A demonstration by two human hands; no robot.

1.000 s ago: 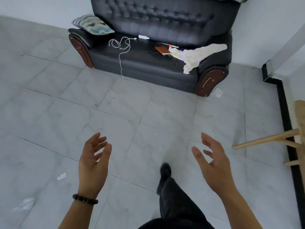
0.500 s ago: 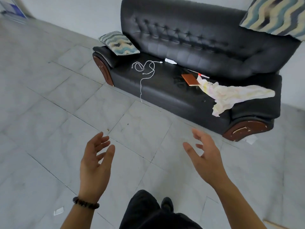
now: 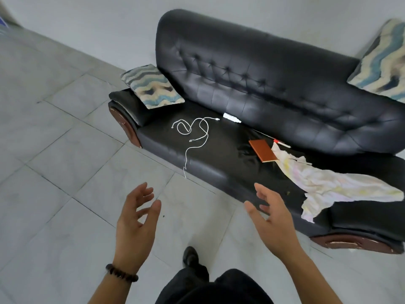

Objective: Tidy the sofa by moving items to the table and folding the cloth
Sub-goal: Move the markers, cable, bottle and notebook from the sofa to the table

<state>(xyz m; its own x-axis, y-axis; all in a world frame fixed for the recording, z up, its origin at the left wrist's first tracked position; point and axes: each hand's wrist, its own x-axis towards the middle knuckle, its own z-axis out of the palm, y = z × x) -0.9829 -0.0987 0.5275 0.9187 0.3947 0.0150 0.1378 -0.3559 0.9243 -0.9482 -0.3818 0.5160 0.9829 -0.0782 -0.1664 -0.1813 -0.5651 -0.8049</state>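
A black leather sofa [image 3: 274, 80] stands against the wall. On its seat lie a tangled white cable [image 3: 192, 130] hanging over the front edge, a small white charger [image 3: 231, 118], a brown notebook [image 3: 263, 150], a red-capped pen [image 3: 282, 143] and a crumpled pale cloth [image 3: 324, 185] draped over the right side. My left hand [image 3: 137, 220] hovers open above the floor in front of the sofa. My right hand [image 3: 274, 218] is open too, its fingertips near the seat's front edge, holding nothing.
A patterned cushion [image 3: 152, 86] rests on the left armrest, another [image 3: 383, 60] on the backrest at the right. Grey floor tiles [image 3: 65, 172] spread to the left. My dark trouser leg and shoe [image 3: 190, 257] are below. No table is in view.
The sofa has come much closer and larger in view as I walked toward it. Both hands stay raised and open, holding nothing.
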